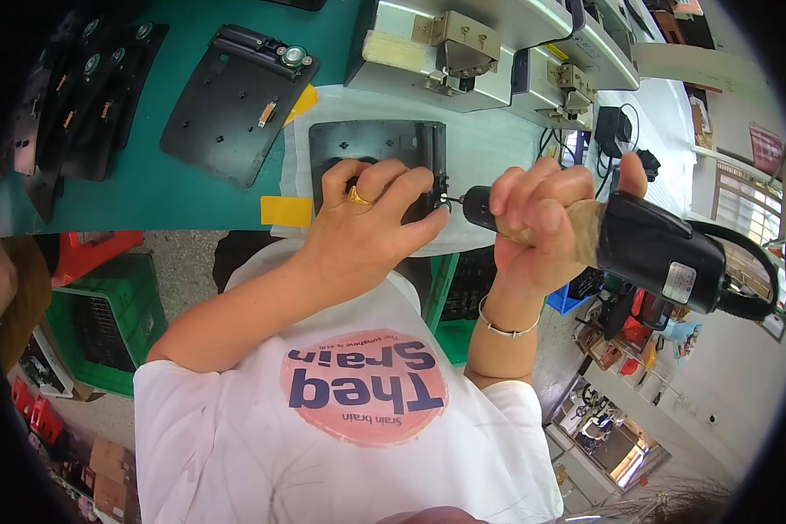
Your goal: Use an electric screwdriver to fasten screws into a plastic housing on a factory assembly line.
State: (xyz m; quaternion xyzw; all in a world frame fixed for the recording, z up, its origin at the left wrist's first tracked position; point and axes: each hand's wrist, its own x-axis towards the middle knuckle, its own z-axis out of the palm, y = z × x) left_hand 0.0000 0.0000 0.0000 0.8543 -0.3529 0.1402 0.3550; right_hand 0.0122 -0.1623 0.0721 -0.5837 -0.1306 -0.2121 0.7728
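Observation:
A black panel lies on white sheeting on the bench in front of me. My left hand, with a gold ring, bends its fingers over this panel and grips it near its right edge. In my right hand is a black electric screwdriver, held sideways with fingers wrapped round its tape-covered front part. Its thin bit points left and reaches small metal parts at the panel's right edge, close to my left thumb and forefinger. What lies under my left fingers is hidden.
Another black panel with a round metal part lies on the green mat, left of mine. More panels overlap at the far left. Metal machines with feed heads stand behind. A yellow card lies at the front edge. Green crates stand below.

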